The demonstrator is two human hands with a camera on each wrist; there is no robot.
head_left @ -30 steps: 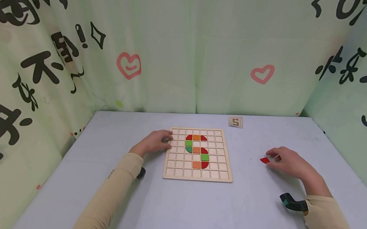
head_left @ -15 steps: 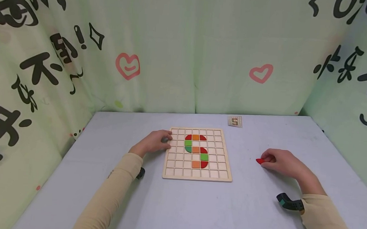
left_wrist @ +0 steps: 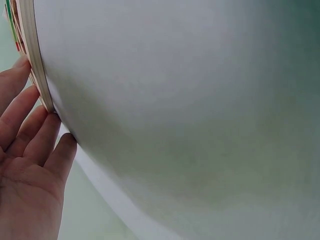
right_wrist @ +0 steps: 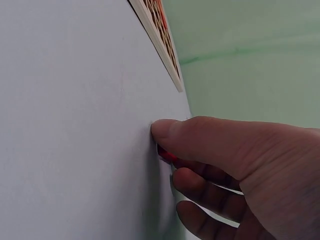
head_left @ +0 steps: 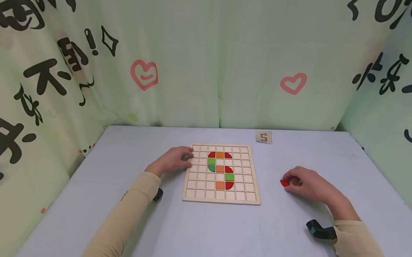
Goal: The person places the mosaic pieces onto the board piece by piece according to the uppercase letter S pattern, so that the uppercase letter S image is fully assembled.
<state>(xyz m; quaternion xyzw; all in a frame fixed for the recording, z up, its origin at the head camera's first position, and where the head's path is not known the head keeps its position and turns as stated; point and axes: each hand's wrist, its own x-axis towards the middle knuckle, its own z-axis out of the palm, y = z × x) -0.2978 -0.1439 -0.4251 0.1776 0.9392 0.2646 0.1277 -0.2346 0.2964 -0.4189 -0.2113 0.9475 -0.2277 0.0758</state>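
A wooden grid board [head_left: 196,193] lies on the table, with red, orange and green tiles forming an S-like curve in its cells. At its left edge, my left hand [head_left: 171,158] rests with fingertips touching the rim. The left wrist view shows those fingers [left_wrist: 50,135] fairly straight along the board's side [left_wrist: 37,60]. To the right of the board, my right hand [head_left: 309,183] pinches a small red tile [head_left: 285,183] between thumb and fingers, low over the table. In the right wrist view the thumb partly hides the red tile [right_wrist: 166,154], so its full shape cannot be told.
Behind the board, near the table's far edge, lies a small card [head_left: 263,137] with a gridded S-like pattern. Green curtains [head_left: 210,58] with black lettering and pink hearts enclose the back and sides of the white table [head_left: 220,235].
My right hand has taken up the red tile in a pinch and moved left with it, toward the board. The left hand stays at the board's edge.
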